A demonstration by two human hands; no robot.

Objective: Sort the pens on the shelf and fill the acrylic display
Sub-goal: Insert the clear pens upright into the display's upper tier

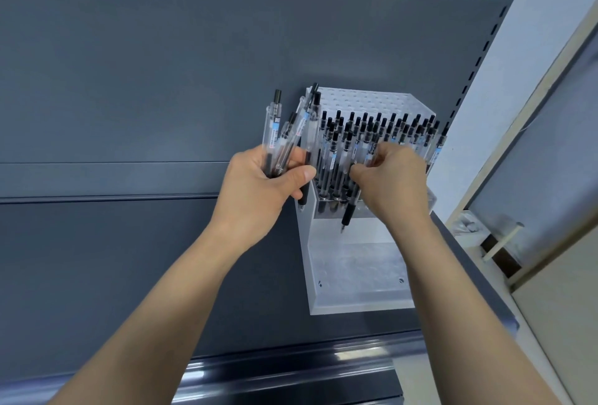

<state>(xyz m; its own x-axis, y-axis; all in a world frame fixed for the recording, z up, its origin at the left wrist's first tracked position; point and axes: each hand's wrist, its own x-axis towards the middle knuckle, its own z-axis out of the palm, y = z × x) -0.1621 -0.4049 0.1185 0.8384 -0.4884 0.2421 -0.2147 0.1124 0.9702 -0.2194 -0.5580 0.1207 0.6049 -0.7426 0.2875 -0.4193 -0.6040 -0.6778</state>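
Pens w/ small barrel labels, print too blurred to read; no other text.

The left hand grips a fanned bunch of pens left of the display — rows of upright pens stand in it — while the right hand pinches one pen, tip down, at its front.

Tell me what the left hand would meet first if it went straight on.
Probably the dark grey shelf back panel: nothing nearer shows ahead of the left hand and its bundle of clear plastic pens.
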